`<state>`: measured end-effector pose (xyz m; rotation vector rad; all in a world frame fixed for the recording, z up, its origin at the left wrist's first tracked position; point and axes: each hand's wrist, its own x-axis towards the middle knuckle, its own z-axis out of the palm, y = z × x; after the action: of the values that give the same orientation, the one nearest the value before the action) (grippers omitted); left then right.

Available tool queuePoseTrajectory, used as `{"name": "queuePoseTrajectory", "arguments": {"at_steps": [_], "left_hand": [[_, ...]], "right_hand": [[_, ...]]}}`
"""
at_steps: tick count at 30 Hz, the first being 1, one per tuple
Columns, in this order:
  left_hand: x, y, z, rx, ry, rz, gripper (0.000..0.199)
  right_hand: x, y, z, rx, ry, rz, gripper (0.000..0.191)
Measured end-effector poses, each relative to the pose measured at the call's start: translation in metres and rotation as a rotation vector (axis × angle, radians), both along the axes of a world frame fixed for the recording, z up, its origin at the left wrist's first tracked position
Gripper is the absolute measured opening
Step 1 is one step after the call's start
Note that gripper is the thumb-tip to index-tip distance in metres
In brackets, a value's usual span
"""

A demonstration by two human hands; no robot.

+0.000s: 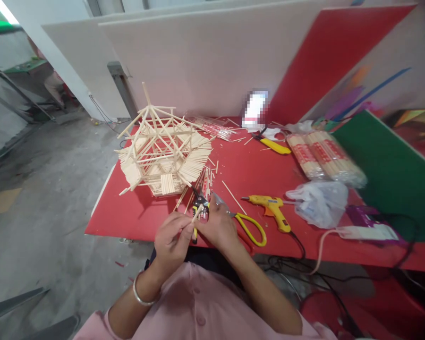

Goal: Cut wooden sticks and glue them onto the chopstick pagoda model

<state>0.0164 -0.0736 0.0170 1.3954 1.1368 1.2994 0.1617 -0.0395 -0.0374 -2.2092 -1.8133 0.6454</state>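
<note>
Pinching a short stick [197, 214] at lower centre, the left hand's [172, 240] grip sat beside the right hand [217, 225], whose hold was unclear; one forward slip could have cracked the stick model [167, 177] left of centre.

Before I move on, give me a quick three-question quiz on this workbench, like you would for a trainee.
1. True or false: the yellow glue gun lies apart from the wooden model.
2. Multiple choice: on which wrist is the bangle?
A) the right
B) the left
C) both
3. Fill the gap: the left hand has its fingertips on a short, thin wooden ____.

Key: 1. True. 2. B. 3. stick.
</note>
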Motion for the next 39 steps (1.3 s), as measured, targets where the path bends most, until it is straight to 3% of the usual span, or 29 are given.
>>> {"name": "queuePoseTrajectory", "arguments": {"at_steps": [3,5,7,9,13,16,21,24,27,32,35,39], "left_hand": [[-0.002,0.005,0.001,0.045,0.044,-0.001,0.015],[-0.003,0.011,-0.002,0.072,0.079,-0.012,0.017],[-0.002,0.017,-0.006,0.097,0.113,-0.042,0.019],[0.001,0.023,-0.013,0.058,0.130,-0.069,0.021],[0.012,0.032,-0.025,-0.020,0.115,-0.096,0.021],[0.017,0.034,-0.029,-0.085,0.075,-0.120,0.022],[0.014,0.034,-0.029,-0.103,0.120,-0.081,0.020],[0.012,0.035,-0.028,-0.086,0.176,-0.052,0.018],[0.012,0.036,-0.027,-0.068,0.203,-0.048,0.019],[0.016,0.038,-0.024,-0.020,0.230,-0.073,0.020],[0.019,0.038,-0.020,0.015,0.249,-0.092,0.021],[0.020,0.037,-0.012,0.065,0.272,-0.107,0.020]], "right_hand": [[0.015,-0.004,0.000,0.093,0.369,-0.079,0.089],[0.029,-0.013,-0.001,0.095,0.845,-0.135,0.083],[0.042,-0.023,-0.001,-0.058,1.368,-0.145,0.073],[0.050,-0.034,0.003,-0.214,1.672,-0.123,0.070],[0.044,-0.049,0.015,-0.485,2.230,-0.130,0.078],[0.031,-0.054,0.018,-0.564,2.411,-0.148,0.086],[0.022,-0.059,0.016,-0.556,2.395,-0.123,0.088],[0.025,-0.063,0.014,-0.523,2.203,-0.048,0.077],[0.033,-0.072,0.014,-0.549,2.038,-0.097,0.063],[0.049,-0.085,0.019,-0.542,1.979,-0.110,0.046],[0.057,-0.081,0.024,-0.489,1.648,-0.062,0.047],[0.066,-0.071,0.027,-0.185,0.943,0.058,0.081]]}}
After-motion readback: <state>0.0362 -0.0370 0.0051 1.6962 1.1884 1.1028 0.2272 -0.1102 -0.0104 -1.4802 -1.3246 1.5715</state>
